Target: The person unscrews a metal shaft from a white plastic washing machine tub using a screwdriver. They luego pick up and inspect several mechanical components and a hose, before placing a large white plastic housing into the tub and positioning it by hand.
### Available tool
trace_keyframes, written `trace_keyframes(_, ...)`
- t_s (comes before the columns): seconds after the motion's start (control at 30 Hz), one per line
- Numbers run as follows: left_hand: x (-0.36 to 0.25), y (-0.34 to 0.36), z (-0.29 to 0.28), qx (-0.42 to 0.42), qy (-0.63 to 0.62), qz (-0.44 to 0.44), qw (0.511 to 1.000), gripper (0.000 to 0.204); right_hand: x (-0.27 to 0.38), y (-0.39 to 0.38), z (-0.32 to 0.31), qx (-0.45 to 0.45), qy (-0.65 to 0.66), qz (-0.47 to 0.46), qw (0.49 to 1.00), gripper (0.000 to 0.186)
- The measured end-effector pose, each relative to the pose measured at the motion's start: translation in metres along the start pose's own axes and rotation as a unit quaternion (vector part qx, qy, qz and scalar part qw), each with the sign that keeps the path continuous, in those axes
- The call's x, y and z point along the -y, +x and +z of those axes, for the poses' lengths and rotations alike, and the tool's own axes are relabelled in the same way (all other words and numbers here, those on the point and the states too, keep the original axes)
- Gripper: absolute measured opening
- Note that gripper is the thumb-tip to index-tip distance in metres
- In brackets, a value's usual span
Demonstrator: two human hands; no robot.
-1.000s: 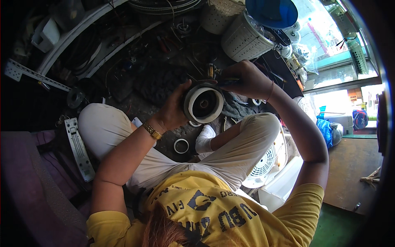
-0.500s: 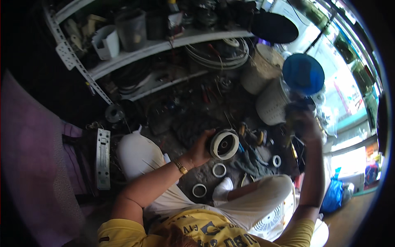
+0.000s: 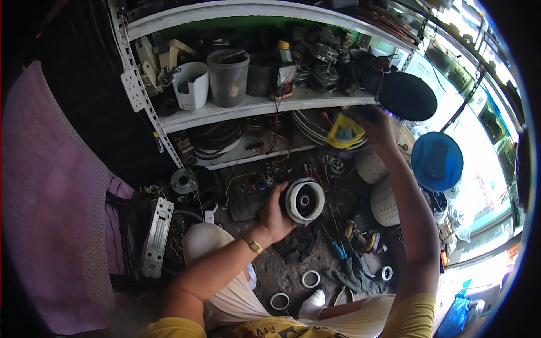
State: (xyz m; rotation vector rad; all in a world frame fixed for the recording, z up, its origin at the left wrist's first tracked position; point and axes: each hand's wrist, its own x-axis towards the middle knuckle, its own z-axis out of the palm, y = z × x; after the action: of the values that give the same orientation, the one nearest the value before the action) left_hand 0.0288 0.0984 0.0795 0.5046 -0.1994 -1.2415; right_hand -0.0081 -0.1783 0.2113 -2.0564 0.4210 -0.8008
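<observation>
fingers of the left hand (image 3: 276, 221) are wrapped around one side of a white-rimmed cup (image 3: 305, 201), which is held near the middle of the frame with its open face turned up. the right hand (image 3: 378, 128) is raised at the upper right, beside a yellow thing (image 3: 345, 134); both are blurred, and whether its fingers are closed on that cannot be told. above, the space is bounded by the front edge of a white shelf (image 3: 265, 107), at right by white baskets (image 3: 386, 205) and a blue disc (image 3: 437, 163). below the cup, some dark floor (image 3: 277, 269) is left before two white rings (image 3: 310, 279) and a grey cloth (image 3: 355, 274). the cup's underside is hidden, the legs (image 3: 231, 287) are cut off below, and the right rim is washed out.
</observation>
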Motion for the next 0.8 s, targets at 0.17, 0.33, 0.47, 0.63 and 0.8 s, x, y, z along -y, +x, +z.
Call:
trace_keyframes(0.17, 0.002, 0.008, -0.015, -0.071, -0.078, 0.026, 0.994, 0.051, 0.012, 0.13, 0.094, -0.121, 0.286, 0.04, 0.95, 0.027)
trace_keyframes(0.33, -0.021, -0.001, -0.017, -0.099, -0.095, 0.114, 0.984, 0.051, 0.047, 0.196, 0.186, -0.189, 0.384, -0.065, 0.901, 0.027)
trace_keyframes(0.47, -0.033, -0.006, -0.023, -0.129, -0.131, 0.12, 0.975, 0.048, 0.048, 0.232, 0.222, -0.159, 0.341, -0.17, 0.911, 0.032)
trace_keyframes(0.63, -0.029, 0.002, -0.042, -0.128, -0.033, 0.205, 0.97, 0.053, 0.056, 0.259, 0.251, 0.05, 0.207, -0.093, 0.973, 0.033)
trace_keyframes(0.8, -0.046, -0.007, -0.03, -0.088, -0.136, 0.166, 0.973, 0.063, 0.073, 0.194, 0.218, 0.052, 0.121, -0.28, 0.951, 0.046)
